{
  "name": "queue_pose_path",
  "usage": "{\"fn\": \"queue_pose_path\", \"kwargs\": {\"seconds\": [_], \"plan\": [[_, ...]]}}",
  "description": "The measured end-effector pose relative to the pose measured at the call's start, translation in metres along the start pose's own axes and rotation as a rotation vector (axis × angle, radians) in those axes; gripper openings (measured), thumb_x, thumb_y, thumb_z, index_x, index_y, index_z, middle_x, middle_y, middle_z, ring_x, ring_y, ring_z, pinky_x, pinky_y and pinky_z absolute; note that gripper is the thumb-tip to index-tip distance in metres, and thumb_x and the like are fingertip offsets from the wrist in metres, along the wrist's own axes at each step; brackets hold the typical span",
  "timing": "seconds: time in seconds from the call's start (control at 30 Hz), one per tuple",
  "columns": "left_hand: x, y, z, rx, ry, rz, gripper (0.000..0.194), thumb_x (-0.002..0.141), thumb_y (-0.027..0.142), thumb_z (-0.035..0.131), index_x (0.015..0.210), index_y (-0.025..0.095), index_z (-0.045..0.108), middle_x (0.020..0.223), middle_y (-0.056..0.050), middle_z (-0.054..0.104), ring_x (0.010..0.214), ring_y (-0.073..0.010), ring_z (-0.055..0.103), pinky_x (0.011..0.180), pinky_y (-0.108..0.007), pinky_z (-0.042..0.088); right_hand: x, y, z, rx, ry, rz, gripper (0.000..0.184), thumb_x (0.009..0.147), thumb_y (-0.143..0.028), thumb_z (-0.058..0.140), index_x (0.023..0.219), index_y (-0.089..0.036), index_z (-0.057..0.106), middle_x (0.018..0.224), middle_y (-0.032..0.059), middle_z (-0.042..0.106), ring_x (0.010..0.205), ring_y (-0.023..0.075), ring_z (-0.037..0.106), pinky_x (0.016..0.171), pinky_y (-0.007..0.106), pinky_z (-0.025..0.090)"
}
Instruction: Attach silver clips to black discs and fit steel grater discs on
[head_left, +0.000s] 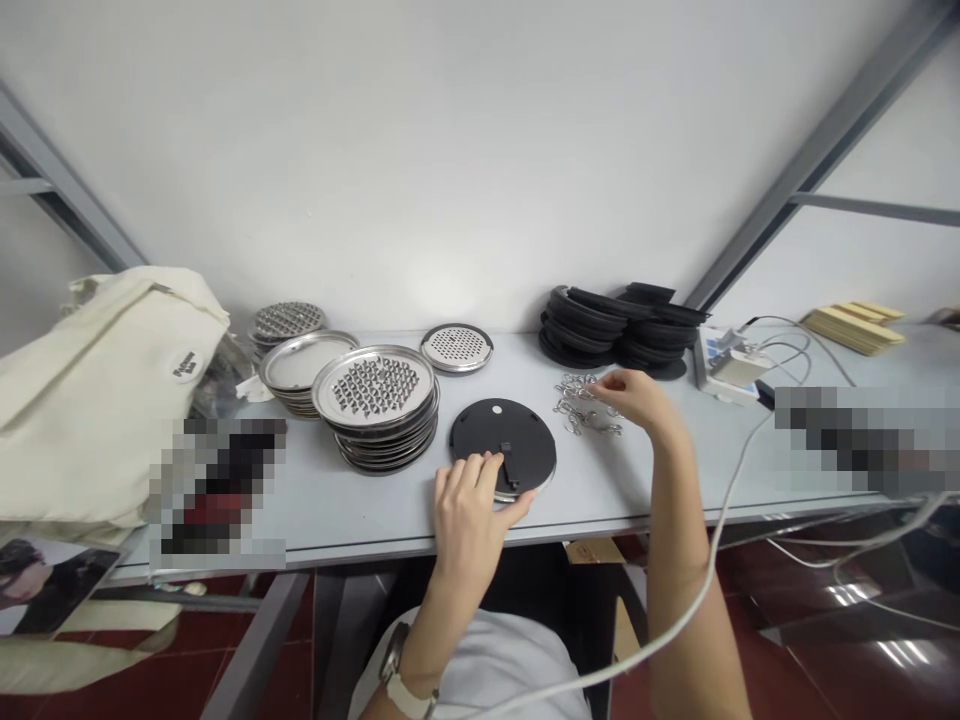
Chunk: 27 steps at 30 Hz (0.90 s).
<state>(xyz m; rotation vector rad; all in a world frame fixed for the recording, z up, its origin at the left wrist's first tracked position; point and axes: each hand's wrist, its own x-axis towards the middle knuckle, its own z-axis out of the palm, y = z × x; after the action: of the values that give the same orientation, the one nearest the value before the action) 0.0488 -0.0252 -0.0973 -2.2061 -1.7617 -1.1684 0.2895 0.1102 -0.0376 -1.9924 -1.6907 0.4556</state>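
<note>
Your left hand [469, 500] lies part open over the near edge of the black round disc [476, 430], fingers on its top face by the small black latch [510, 466], thumb spread out to the rim; it looks to be steadying the disc rather than gripping it. The disc sits flat on the grey table [600, 490] in front of you, the stack of metal grater discs [375, 388] to its left and the loose bent-wire pieces [574, 418] to its right. Your right hand [634, 397] reaches over that pile with thumb and finger drawn close together at its edge; you cannot tell from here whether a piece is between them. The step in hand appears to be picking out one wire piece while the disc is kept still. The next move seems to call for a fine pinch that parts a single piece from its neighbours, since they overlap and could snag, while your left hand keeps light pressure on the disc so that it does not slide
</note>
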Motion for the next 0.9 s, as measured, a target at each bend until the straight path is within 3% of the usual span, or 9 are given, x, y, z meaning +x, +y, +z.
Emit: {"fn": "queue_pose_path", "kwargs": {"seconds": [0.13, 0.23, 0.33, 0.43, 0.53, 0.63, 0.77, 0.9], "plan": [[0.009, 0.018, 0.016, 0.161, 0.033, -0.050, 0.036, 0.084, 0.046, 0.064, 0.100, 0.014, 0.063, 0.083, -0.007, 0.063, 0.077, -0.0230, 0.057, 0.071, -0.038, 0.042, -0.005, -0.012, -0.015, 0.127, 0.014, -0.088, 0.024, 0.078, -0.040, 0.061, 0.070, -0.018, 0.056, 0.071, 0.0055, 0.068, 0.056, 0.0137, 0.057, 0.045, 0.022, 0.038], [0.021, 0.023, 0.019, 0.186, -0.006, -0.089, 0.038, 0.085, 0.047, 0.062, 0.103, 0.013, 0.060, 0.083, -0.008, 0.061, 0.078, -0.0249, 0.057, 0.073, -0.040, 0.043, -0.007, -0.022, -0.016, 0.262, -0.041, -0.122, 0.024, 0.082, -0.039, 0.060, 0.073, -0.019, 0.050, 0.078, 0.0073, 0.071, 0.064, 0.0156, 0.064, 0.051, 0.022, 0.045], [0.028, 0.015, 0.010, 0.010, -0.084, -0.077, 0.039, 0.085, 0.041, 0.064, 0.111, 0.014, 0.056, 0.093, -0.008, 0.063, 0.088, -0.0246, 0.058, 0.079, -0.039, 0.046, -0.018, -0.030, -0.002, 0.432, -0.162, -0.064, 0.023, 0.089, -0.035, 0.055, 0.077, -0.021, 0.040, 0.075, 0.0067, 0.071, 0.062, 0.0166, 0.068, 0.056, 0.026, 0.053], [0.022, 0.000, -0.003, -0.102, -0.102, -0.061, 0.044, 0.086, 0.036, 0.063, 0.123, 0.016, 0.048, 0.119, -0.012, 0.058, 0.112, -0.0270, 0.053, 0.094, -0.043, 0.044, -0.035, -0.030, 0.021, 0.487, -0.273, -0.087, 0.022, 0.092, -0.036, 0.050, 0.079, -0.023, 0.036, 0.070, 0.0037, 0.069, 0.065, 0.0194, 0.069, 0.061, 0.033, 0.056], [0.008, -0.012, -0.008, -0.046, -0.119, -0.082, 0.044, 0.089, 0.033, 0.058, 0.129, 0.018, 0.046, 0.140, -0.017, 0.042, 0.129, -0.0332, 0.042, 0.101, -0.050, 0.039, -0.046, -0.025, 0.042, 0.473, -0.220, -0.199, 0.022, 0.091, -0.038, 0.049, 0.080, -0.024, 0.037, 0.082, 0.0051, 0.070, 0.081, 0.0213, 0.070, 0.074, 0.037, 0.055], [-0.003, -0.013, -0.007, -0.041, -0.161, -0.090, 0.049, 0.090, 0.033, 0.057, 0.134, 0.020, 0.043, 0.149, -0.018, 0.029, 0.133, -0.0353, 0.038, 0.100, -0.051, 0.042, -0.047, -0.025, 0.052, 0.420, -0.158, -0.231, 0.019, 0.094, -0.040, 0.043, 0.082, -0.025, 0.038, 0.084, 0.0049, 0.068, 0.084, 0.0213, 0.068, 0.078, 0.037, 0.053], [-0.007, 0.000, -0.006, -0.043, -0.145, -0.055, 0.055, 0.091, 0.030, 0.054, 0.141, 0.017, 0.034, 0.142, -0.015, 0.044, 0.126, -0.0312, 0.046, 0.099, -0.046, 0.045, -0.035, -0.032, 0.051, 0.241, -0.079, -0.287, 0.018, 0.094, -0.038, 0.039, 0.082, -0.024, 0.037, 0.082, 0.0058, 0.067, 0.081, 0.0227, 0.066, 0.078, 0.037, 0.049], [-0.014, 0.019, -0.005, 0.008, -0.115, 0.009, 0.056, 0.090, 0.022, 0.054, 0.142, 0.013, 0.034, 0.124, -0.012, 0.060, 0.111, -0.0274, 0.055, 0.091, -0.039, 0.048, -0.011, -0.035, 0.047, 0.196, -0.182, -0.351, 0.022, 0.093, -0.039, 0.041, 0.078, -0.023, 0.039, 0.084, 0.0075, 0.069, 0.083, 0.0234, 0.065, 0.079, 0.039, 0.048]]}}
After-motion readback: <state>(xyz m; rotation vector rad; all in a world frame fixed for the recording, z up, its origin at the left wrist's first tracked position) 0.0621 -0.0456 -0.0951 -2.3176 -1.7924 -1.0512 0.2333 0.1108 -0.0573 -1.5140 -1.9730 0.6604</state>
